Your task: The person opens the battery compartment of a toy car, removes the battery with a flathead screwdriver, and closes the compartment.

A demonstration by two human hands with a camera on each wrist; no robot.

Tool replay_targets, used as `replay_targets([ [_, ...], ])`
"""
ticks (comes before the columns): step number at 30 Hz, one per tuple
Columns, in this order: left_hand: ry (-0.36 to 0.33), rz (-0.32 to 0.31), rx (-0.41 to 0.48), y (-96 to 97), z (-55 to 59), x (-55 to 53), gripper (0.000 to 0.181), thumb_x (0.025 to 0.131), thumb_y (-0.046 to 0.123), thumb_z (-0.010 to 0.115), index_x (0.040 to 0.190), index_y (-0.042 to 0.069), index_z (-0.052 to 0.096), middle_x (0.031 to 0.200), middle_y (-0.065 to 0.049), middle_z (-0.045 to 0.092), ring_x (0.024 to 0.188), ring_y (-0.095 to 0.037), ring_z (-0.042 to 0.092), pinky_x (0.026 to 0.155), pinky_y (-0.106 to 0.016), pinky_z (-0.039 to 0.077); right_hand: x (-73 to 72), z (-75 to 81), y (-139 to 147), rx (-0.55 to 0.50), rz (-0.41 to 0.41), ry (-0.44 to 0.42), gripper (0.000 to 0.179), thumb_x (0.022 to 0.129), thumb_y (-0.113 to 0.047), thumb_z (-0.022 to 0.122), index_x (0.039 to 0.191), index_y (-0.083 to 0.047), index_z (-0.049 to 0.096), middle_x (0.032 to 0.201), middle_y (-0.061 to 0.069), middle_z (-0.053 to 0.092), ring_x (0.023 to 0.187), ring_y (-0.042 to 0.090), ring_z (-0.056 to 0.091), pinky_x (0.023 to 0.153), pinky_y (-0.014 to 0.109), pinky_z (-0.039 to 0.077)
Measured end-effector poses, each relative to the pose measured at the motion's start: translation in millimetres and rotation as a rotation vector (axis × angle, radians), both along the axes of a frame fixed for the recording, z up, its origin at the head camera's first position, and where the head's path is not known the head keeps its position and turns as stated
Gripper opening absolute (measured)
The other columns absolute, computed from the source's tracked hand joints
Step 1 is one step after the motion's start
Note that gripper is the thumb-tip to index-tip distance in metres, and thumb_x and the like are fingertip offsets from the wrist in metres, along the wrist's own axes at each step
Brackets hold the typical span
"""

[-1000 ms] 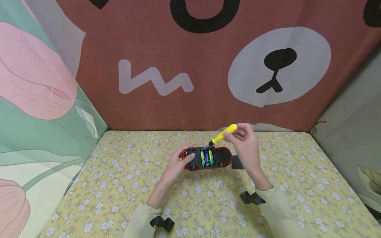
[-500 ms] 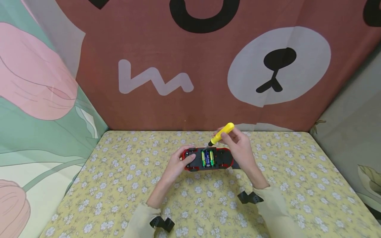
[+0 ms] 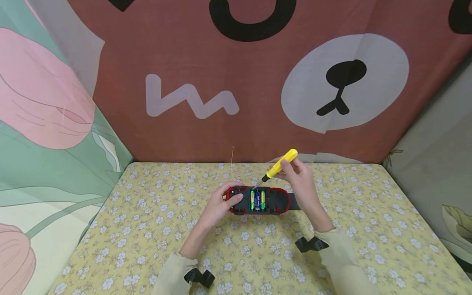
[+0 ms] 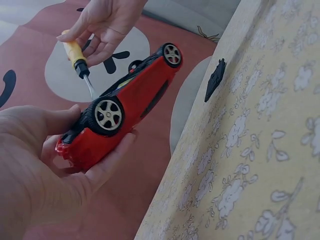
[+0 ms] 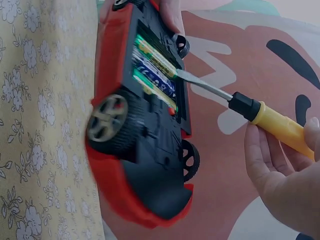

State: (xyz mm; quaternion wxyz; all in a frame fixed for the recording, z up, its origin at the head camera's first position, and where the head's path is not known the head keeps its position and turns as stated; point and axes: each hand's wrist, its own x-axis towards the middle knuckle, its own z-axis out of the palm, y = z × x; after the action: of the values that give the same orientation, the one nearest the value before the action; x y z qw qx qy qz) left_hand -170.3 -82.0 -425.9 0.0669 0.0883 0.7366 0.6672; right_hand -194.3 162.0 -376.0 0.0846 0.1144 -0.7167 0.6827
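Observation:
My left hand grips one end of a red toy car, turned underside up and held above the table. In its black underside an uncovered battery compartment holds a blue battery between two green ones. My right hand holds the yellow handle of a flat-bladed screwdriver between thumb and fingers. In the right wrist view the blade's tip is at the end of one green battery, by the compartment's edge; whether it presses there I cannot tell.
A flat black cover-like piece lies on the flowered tablecloth, partly behind the car and right hand in the head view. A printed cloth hangs at the table's back edge.
The screwdriver and right hand first shifted left, then slightly back right, with the tip staying by the compartment. The car has come a little lower in the head view, still in my left hand.

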Motion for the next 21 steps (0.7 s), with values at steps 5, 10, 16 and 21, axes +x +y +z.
replay_targets([
  [5, -0.001, -0.051, 0.003, 0.9, 1.3, 2.5, 0.037, 0.101, 0.012, 0.068, 0.138, 0.007, 0.064, 0.131, -0.018, 0.061, 0.102, -0.026, 0.066, 0.079, -0.035, 0.058, -2.8, -2.6, 4.0, -0.047, -0.009, -0.055, 0.044, 0.109, -0.035, 0.055, 0.128, 0.004, 0.059, 0.112, 0.008, 0.069, 0.1, 0.018, 0.07, 0.089, 0.035, 0.059],
  [10, -0.001, -0.041, 0.015, 1.2, 0.9, 2.2, 0.037, 0.101, 0.012, 0.067, 0.138, 0.006, 0.063, 0.132, -0.018, 0.062, 0.105, -0.026, 0.066, 0.08, -0.034, 0.058, -4.7, -5.2, 6.3, -0.124, -0.013, -0.107, 0.043, 0.108, -0.037, 0.056, 0.128, 0.002, 0.058, 0.111, 0.005, 0.067, 0.099, 0.016, 0.07, 0.09, 0.034, 0.058],
  [16, -0.006, -0.038, 0.032, -0.6, 1.6, 1.5, 0.039, 0.102, 0.013, 0.067, 0.14, 0.006, 0.062, 0.133, -0.019, 0.061, 0.101, -0.024, 0.067, 0.076, -0.032, 0.057, -7.7, -9.6, 4.1, -0.163, -0.042, -0.188, 0.04, 0.109, -0.035, 0.055, 0.123, 0.001, 0.06, 0.1, 0.001, 0.069, 0.09, 0.014, 0.071, 0.084, 0.029, 0.059],
  [21, -0.029, -0.011, 0.059, -2.2, 2.7, 0.3, 0.04, 0.102, 0.014, 0.066, 0.141, 0.006, 0.061, 0.134, -0.018, 0.061, 0.102, -0.023, 0.066, 0.078, -0.031, 0.056, -7.4, -9.8, 1.7, -0.203, -0.099, -0.184, 0.037, 0.109, -0.032, 0.055, 0.121, 0.003, 0.061, 0.098, 0.001, 0.07, 0.088, 0.014, 0.071, 0.085, 0.031, 0.059],
])
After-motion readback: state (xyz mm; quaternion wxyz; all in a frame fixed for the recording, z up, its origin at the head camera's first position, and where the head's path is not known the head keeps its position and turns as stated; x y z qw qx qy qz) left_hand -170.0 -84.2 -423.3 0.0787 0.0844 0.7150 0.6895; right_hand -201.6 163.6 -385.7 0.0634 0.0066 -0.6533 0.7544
